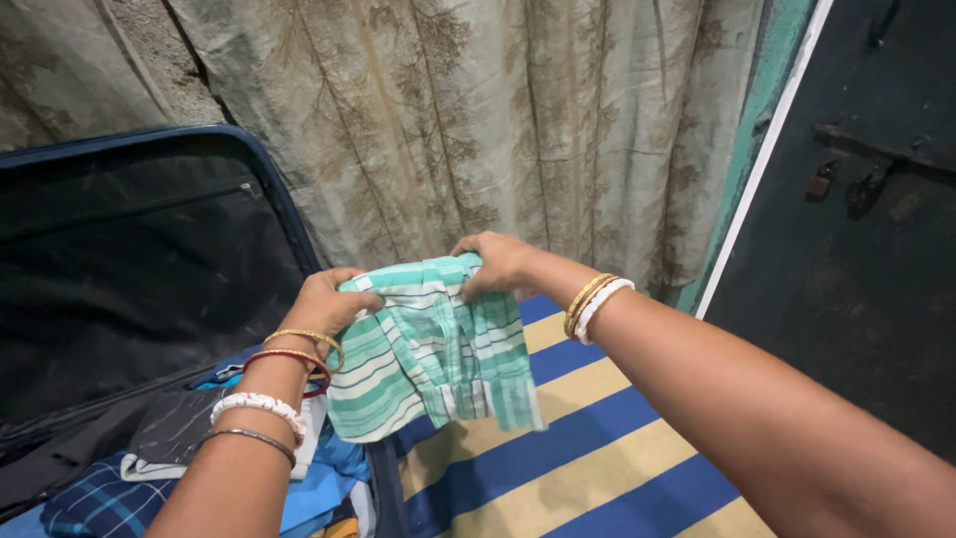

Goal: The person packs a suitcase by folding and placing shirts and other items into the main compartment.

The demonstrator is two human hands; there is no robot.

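A green and white striped garment [430, 351] hangs folded in the air between my hands. My left hand [321, 303] grips its left upper edge. Its right upper edge is gripped by my right hand [495, 263]. Both wrists carry several bangles. The garment hangs just to the right of an open dark blue suitcase [149, 269], above the suitcase's right edge and a blue and cream striped cloth [578, 448].
The suitcase's raised lid has a black lining, and folded clothes [179, 448] in blue, black and check lie inside it. A beige patterned curtain [478, 120] hangs behind. A dark door [856, 199] with a green frame stands at the right.
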